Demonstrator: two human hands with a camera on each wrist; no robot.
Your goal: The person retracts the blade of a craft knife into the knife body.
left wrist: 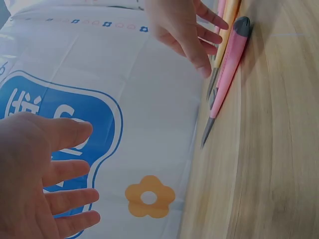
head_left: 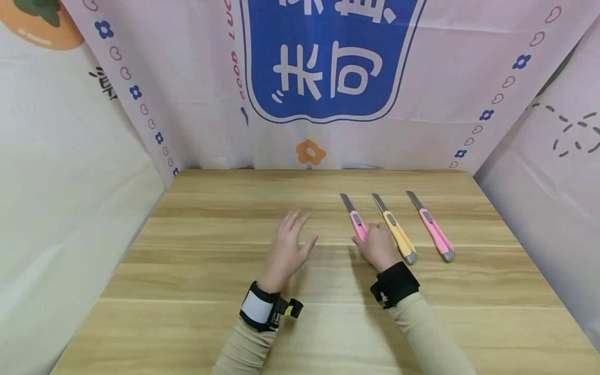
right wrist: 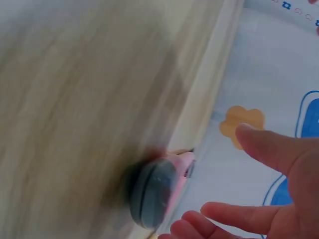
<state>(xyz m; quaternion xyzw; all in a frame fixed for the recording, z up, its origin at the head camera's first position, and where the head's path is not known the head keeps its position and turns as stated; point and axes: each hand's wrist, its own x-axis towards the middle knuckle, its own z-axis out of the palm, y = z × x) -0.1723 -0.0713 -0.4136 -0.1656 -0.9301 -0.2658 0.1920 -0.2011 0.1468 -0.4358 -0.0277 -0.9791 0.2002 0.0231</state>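
- 3 utility knives lie side by side on the wooden bench [head_left: 234,323], blades extended and pointing toward the printed backdrop cloth [head_left: 328,67] at the bench's far edge.
- Taking the yellow utility knife [head_left: 397,234] as the landmark: it is the middle 1 of the 3.
- The near pink utility knife [head_left: 357,221] lies just to the left of the yellow knife; its rear half is hidden under the right hand [head_left: 378,247].
- The far pink utility knife [head_left: 436,234] lies to the right of the yellow knife, apart from it, untouched, its grey end cap toward the person.
- The right hand rests over the near pink knife, directly left of the yellow knife. In the right wrist view the fingers [right wrist: 279,149] are spread and relaxed, next to a grey end cap with pink body [right wrist: 154,191]; the grip is released, and that view is too blurred to tell whether a fingertip touches the knife.
- The left hand [head_left: 287,249] hovers or rests flat on the bench, well to the left of the yellow knife, fingers straight and slightly spread, holding nothing. The left wrist view shows its open fingers [left wrist: 65,172].
- Both forearms wear beige sleeves [head_left: 422,333] and wrist-mounted cameras on dark straps.
- An orange flower [head_left: 310,152] is printed on the cloth, beyond and left of the yellow knife.
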